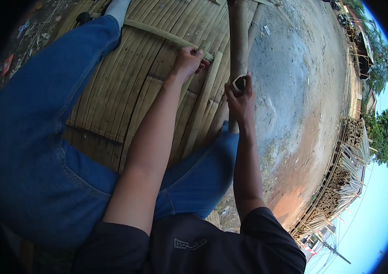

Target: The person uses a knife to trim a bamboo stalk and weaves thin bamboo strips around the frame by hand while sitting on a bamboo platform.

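Observation:
My left hand [188, 64] is closed around a narrow bamboo strip [204, 45], just above a platform of split bamboo slats [157, 50]. The strip's upper end sticks out past my fingers. To the right, a thick round bamboo pole [238, 41] runs lengthwise along the platform's edge. My right hand [240, 101] grips this pole from the near side, thumb and fingers to either side of a pale-rimmed dark hole [239, 82]. Whether that hole is cut into the pole or belongs to a separate short piece, I cannot tell. A flat bamboo length [205, 98] lies between my arms.
My legs in blue jeans [34, 118] spread across the platform. A bamboo crosspiece [157, 32] spans its far part. Bare dirt ground [290, 91] lies to the right, with stacked bamboo poles [340, 182] beyond. Scattered litter [9, 64] lies on the ground at far left.

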`<state>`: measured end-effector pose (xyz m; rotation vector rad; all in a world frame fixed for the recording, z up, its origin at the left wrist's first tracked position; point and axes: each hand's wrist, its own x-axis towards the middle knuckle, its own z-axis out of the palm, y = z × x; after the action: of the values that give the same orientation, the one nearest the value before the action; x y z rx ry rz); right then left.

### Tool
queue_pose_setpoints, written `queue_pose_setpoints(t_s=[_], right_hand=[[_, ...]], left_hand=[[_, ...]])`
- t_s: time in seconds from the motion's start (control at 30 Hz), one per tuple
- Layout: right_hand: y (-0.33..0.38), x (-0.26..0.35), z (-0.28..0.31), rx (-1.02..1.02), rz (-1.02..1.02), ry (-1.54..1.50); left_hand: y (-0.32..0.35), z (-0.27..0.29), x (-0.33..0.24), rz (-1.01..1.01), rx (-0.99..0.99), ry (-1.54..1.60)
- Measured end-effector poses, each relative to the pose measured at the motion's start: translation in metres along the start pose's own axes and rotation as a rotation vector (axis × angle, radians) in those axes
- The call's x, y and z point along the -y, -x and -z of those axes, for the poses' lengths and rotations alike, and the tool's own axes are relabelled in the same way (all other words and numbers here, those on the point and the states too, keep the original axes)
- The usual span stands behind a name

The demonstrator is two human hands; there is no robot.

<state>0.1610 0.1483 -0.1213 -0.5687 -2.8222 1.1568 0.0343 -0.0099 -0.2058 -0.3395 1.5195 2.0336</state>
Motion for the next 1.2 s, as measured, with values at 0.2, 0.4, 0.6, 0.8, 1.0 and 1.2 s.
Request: queue_pose_setpoints(t_s=[0.2, 0.4, 0.6, 0.8, 1.0, 1.2], right_hand=[[0.003, -0.001, 0.001, 0.103, 0.187, 0.405], [0.009, -0.004, 0.005, 0.045, 0.177, 0.329], [0.015, 0.013, 0.006, 0.02, 0.028, 0.04], [0.01, 0.0, -0.005, 0.076, -0.204, -0.341], [0.013, -0.04, -0.017, 0.192, -0.344, -1.083], [0.011, -0.057, -0.012, 0.209, -0.352, -1.293]], left_hand=[[-0.003, -0.012, 0.003, -0.031, -0.021, -0.106], [-0.001, -0.016, 0.004, -0.103, -0.096, -0.225], [-0.002, -0.01, -0.002, -0.042, -0.066, -0.082], [0.004, 0.005, -0.001, 0.064, 0.1, 0.259], [-0.012, 0.042, -0.004, 0.163, 0.372, 0.508], [-0.008, 0.033, -0.003, 0.219, 0.34, 0.498]])
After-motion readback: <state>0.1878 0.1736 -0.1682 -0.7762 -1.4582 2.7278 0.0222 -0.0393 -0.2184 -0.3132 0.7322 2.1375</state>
